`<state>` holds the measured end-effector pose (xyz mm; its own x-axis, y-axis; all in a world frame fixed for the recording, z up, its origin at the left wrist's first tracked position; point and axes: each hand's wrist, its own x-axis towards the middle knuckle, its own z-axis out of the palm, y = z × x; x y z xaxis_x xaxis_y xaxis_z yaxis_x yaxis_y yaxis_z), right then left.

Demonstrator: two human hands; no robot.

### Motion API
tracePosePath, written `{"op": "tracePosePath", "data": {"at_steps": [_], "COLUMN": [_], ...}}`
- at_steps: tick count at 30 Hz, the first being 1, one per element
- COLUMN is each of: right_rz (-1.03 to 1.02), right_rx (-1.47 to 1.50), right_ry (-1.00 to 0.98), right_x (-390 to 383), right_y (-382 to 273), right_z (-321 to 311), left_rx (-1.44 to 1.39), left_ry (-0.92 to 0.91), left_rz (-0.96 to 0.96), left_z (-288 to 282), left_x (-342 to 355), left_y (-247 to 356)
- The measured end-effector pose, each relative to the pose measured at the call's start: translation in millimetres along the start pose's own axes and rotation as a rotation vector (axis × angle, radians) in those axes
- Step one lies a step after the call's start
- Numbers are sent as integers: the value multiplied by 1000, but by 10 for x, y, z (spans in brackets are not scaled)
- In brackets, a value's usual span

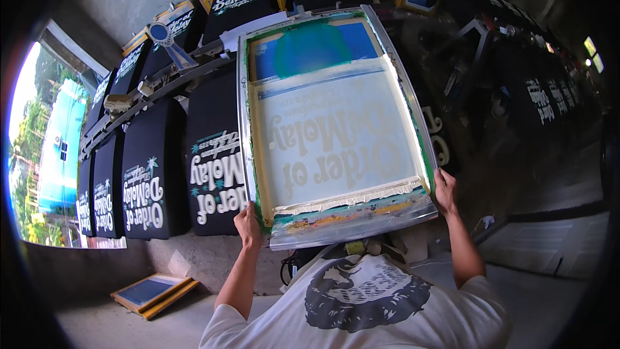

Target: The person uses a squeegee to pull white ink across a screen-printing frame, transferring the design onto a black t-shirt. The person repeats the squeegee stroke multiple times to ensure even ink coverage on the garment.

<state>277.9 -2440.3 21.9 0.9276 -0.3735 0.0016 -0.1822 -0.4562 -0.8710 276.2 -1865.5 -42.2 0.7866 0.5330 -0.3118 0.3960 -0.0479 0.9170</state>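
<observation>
Both my hands hold a large screen-printing frame (245, 123) at its near corners. My left hand (248, 226) grips the left rail, and my right hand (445, 192) grips the right one. Pale mesh (336, 116) fills the frame, with faint upside-down lettering. A band of thick white ink (349, 198) lies along its near end. Blue and green covering (310, 48) spans the far end. Under the frame's left side, a black shirt (213, 110) with white and teal print lies partly hidden. Whatever lies directly beneath the mesh is hidden.
More printed black shirts (155, 168) lie on boards to the left. Beyond a metal rail stand further shirts (239, 10) and yellow-edged screens. A blue round-headed device (161, 33) sits on the rail. Wood-framed screens (154, 291) rest on the floor. An opening (61, 142) shows outdoors.
</observation>
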Motion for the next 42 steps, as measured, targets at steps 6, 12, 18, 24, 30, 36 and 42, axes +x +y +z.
{"op": "tracePosePath", "data": {"at_steps": [6, 12, 18, 24, 30, 36, 42], "right_rz": [27, 59, 102, 95, -64, 30, 93], "right_rx": [8, -49, -54, -100, -113, -67, -164], "right_ry": [-23, -88, -101, -112, 7, -95, -154], "right_x": [506, 763, 894, 900, 947, 1143, 1162], "right_y": [718, 1098, 1263, 1378, 1352, 1577, 1401], "right_z": [-1232, -1924, -2117, -2079, -1948, -1944, -1896], "left_rx": [-48, 50, 114, 124, 179, 320, 350], "left_ry": [32, 73, 94, 138, 128, 76, 66], "left_rz": [-60, -99, -72, -67, -50, -1, -25], "left_z": [1140, 1698, 1902, 1918, 1902, 2001, 1925], "left_x": [-969, -1674, -1876, -1725, -1529, -1468, -1331], "left_y": [88, 274, 269, 188, 143, 415, 181]}}
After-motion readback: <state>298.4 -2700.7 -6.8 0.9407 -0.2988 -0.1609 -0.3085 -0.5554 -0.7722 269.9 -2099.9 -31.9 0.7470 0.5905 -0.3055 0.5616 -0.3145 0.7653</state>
